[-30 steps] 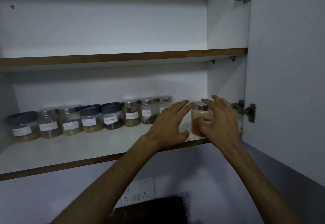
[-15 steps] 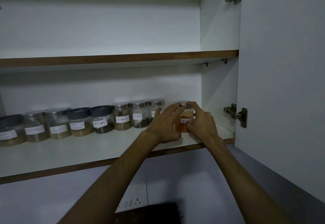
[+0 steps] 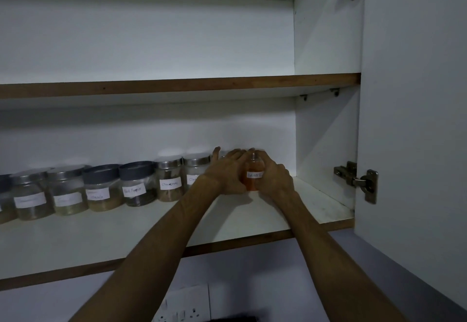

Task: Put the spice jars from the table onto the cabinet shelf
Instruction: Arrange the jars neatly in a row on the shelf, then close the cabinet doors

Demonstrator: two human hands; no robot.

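Note:
A small jar of orange-red spice (image 3: 253,179) with a white label stands on the lower cabinet shelf (image 3: 227,220), at the right end of a row of labelled spice jars (image 3: 136,185). My left hand (image 3: 226,172) cups its left side and my right hand (image 3: 274,176) wraps its right side. Both hands hide most of the jar, its lid and the jar just left of it. The row runs leftwards along the back of the shelf, with steel and dark grey lids.
The open cabinet door (image 3: 414,119) stands at the right, its lower hinge (image 3: 358,181) jutting out beside the shelf end. An upper shelf (image 3: 177,85) runs above. Wall sockets (image 3: 182,306) sit below the cabinet.
Both hands have pushed the orange jar from the shelf's front edge back and left until it stands at the end of the row. The camera has shifted slightly.

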